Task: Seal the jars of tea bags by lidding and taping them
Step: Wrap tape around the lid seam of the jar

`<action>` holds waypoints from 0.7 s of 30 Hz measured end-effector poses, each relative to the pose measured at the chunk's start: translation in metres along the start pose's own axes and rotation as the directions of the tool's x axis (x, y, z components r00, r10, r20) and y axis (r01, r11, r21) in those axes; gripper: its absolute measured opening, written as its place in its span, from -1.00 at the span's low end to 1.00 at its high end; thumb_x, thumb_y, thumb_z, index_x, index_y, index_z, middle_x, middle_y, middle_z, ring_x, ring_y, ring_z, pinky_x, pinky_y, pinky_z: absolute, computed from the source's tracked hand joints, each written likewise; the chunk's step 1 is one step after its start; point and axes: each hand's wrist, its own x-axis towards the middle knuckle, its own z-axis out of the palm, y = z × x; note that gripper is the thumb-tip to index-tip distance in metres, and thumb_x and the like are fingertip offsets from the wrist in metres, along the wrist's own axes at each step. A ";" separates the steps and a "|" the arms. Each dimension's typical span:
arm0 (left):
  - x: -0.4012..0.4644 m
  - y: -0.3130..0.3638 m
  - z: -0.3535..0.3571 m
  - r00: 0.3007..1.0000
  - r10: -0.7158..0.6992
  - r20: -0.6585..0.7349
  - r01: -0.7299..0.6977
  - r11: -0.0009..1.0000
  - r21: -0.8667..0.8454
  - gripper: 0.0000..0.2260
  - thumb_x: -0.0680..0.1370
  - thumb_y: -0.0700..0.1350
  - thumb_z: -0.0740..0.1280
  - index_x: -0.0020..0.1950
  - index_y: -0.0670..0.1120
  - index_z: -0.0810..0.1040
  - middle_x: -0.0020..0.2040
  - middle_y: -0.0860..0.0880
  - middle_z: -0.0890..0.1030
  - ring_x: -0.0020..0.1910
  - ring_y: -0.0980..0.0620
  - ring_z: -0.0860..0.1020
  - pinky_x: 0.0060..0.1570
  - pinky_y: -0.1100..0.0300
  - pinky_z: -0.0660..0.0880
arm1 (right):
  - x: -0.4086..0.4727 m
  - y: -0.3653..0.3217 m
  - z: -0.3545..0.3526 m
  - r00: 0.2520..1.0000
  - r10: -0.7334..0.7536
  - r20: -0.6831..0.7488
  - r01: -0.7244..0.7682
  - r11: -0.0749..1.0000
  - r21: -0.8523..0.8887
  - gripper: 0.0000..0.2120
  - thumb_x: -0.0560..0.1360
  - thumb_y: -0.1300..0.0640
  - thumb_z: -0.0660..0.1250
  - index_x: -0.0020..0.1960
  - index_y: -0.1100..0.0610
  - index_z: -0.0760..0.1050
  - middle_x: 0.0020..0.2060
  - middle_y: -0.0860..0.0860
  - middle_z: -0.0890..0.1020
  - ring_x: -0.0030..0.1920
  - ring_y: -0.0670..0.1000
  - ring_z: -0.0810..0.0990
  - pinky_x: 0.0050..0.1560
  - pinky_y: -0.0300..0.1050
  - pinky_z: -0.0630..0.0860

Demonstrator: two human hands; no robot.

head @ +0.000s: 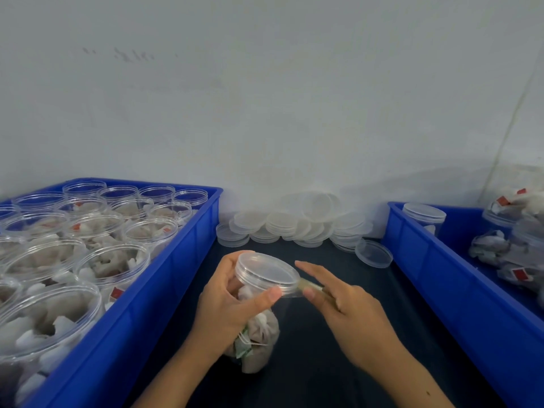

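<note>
- Two bare hands work over a dark table top (338,363), between two blue plastic crates.
- Left hand (226,301) grips a clear plastic jar of tea bags (256,334), held tilted above the table; fingers curl round its neck, thumb tip presses at the lid's rim.
- Clear round lid (266,272) already sits on the jar.
- Right hand (350,307) pinches a strip of clear tape (291,294) just beside the lid rim; index finger stretched out, a small brownish tape roll (312,287) under the fingers, partly hidden.
- Left blue crate (164,278) holds many open jars of tea bags, none lidded.
- Right blue crate (435,260) holds lidded jars, some lying on their sides.
- Pile of spare clear lids (300,225) lies against the white wall (265,98), well apart from the hands.
</note>
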 end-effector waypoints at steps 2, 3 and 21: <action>0.000 0.000 0.001 0.999 -0.004 0.035 0.005 0.999 -0.046 -0.37 0.21 0.08 0.54 0.20 -0.10 0.49 0.04 0.07 0.67 0.01 0.12 0.65 -0.08 0.36 0.54 | -0.001 -0.003 0.001 0.999 -0.046 -0.022 0.046 0.999 -0.005 -0.60 0.59 -0.21 0.04 0.39 -0.49 0.10 -0.37 -0.24 0.53 -0.31 -0.20 0.49 -0.19 -0.28 0.46; 0.000 0.000 0.001 0.999 -0.003 0.052 0.006 0.998 -0.062 -0.37 0.21 0.07 0.53 0.21 -0.13 0.49 0.04 0.04 0.67 0.02 0.10 0.65 -0.07 0.34 0.54 | -0.002 -0.005 0.002 0.997 -0.076 -0.027 0.075 0.997 -0.018 -0.60 0.59 -0.22 0.03 0.39 -0.50 0.09 -0.38 -0.36 0.50 -0.31 -0.26 0.47 -0.25 -0.34 0.40; -0.016 0.003 0.025 0.971 0.112 -0.213 -0.063 0.972 0.225 -0.47 0.48 0.33 0.14 0.33 0.04 0.37 0.25 0.16 0.46 0.12 0.29 0.52 -0.01 0.42 0.47 | -0.004 -0.006 0.022 0.987 -0.043 -0.154 0.063 0.989 0.131 -0.66 0.61 -0.15 0.04 0.20 -0.62 0.09 -0.46 -0.08 0.45 -0.46 -0.15 0.40 -0.38 -0.31 0.38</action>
